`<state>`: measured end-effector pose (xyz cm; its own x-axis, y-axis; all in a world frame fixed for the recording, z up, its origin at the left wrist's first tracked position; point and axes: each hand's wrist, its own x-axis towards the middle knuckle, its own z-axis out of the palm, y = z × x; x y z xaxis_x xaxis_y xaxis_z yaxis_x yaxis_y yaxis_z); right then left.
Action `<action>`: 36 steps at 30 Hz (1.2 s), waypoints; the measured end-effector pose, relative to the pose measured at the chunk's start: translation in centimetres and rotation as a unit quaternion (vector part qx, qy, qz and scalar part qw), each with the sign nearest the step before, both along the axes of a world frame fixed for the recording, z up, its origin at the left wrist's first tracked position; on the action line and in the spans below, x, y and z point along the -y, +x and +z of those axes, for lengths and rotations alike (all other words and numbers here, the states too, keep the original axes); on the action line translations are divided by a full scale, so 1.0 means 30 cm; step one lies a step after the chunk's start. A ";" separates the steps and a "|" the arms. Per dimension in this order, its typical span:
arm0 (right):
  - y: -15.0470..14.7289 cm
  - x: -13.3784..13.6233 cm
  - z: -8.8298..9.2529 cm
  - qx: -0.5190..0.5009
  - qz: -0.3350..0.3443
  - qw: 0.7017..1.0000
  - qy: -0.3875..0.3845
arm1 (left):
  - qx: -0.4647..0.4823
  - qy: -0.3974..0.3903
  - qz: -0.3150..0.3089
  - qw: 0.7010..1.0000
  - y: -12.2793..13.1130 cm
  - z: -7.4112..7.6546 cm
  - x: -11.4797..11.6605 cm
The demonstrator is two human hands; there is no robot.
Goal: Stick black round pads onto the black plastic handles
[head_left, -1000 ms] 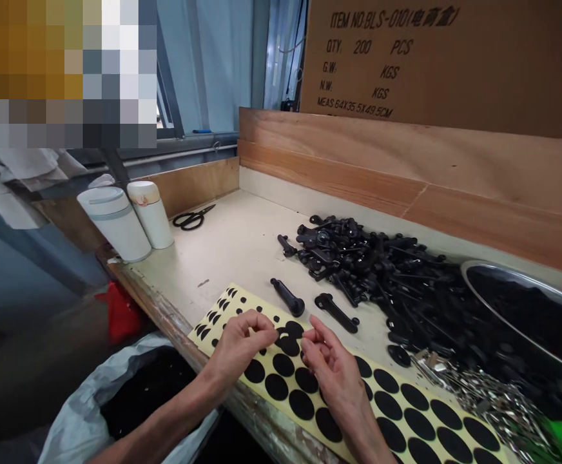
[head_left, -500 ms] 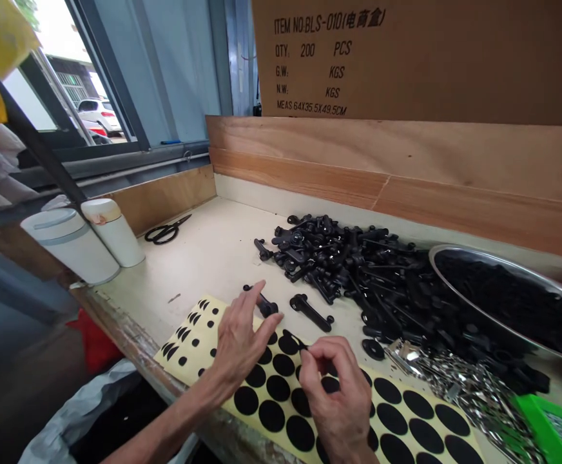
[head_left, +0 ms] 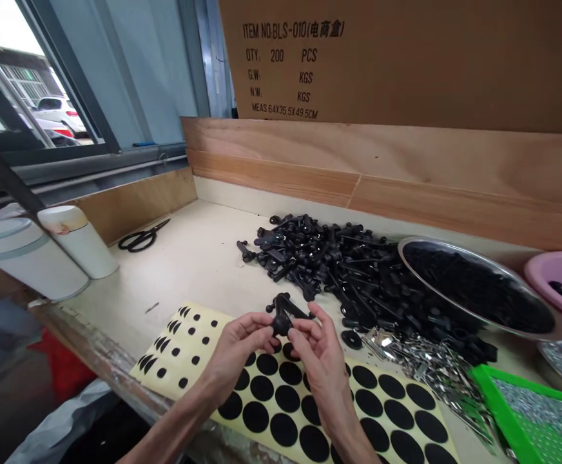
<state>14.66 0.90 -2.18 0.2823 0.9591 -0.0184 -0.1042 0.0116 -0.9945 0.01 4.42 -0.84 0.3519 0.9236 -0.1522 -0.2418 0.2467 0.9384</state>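
The person's left hand [head_left: 236, 354] and right hand [head_left: 320, 361] are holding a matte black plastic lever [head_left: 281, 320] just above a sheet of round black adhesive pads [head_left: 198, 341]. The left grip is clenching the lever between thumb and fingers, while the right fingertips [head_left: 305, 328] are pressing on it from the other side. The fingers hide much of the lever, so its exact shape is hard to make out.

The glossy yellowish backing is carrying rows of full circles, with smaller dots and crescent-shaped pieces towards the left; its near end is cut off by the frame. Behind it, a heap of black plastic levers [head_left: 319, 258] is sprawling across the pale, worn surface [head_left: 165, 270], and a loose black disc [head_left: 351, 339] is lying at its edge.

A steel bowl [head_left: 455, 259] filled with dark parts is resting against the heap. A tangle of silver metal clips [head_left: 426, 367] is lying nearby, beside a green-framed tray [head_left: 503, 403]. A pink basin [head_left: 561, 270] is partly cut off at the right. Black-handled scissors [head_left: 138, 240] are lying by two white canisters [head_left: 80, 241].
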 end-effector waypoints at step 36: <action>-0.038 0.030 0.027 -0.014 0.053 0.991 -0.124 | 0.093 -0.080 0.028 0.992 -0.050 -0.043 -0.054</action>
<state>13.52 0.00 -1.37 0.1763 0.9484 -0.2635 -0.1191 -0.2452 -0.9621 -1.50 6.03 -2.12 0.3356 0.9121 -0.2354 -0.4243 0.3695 0.8267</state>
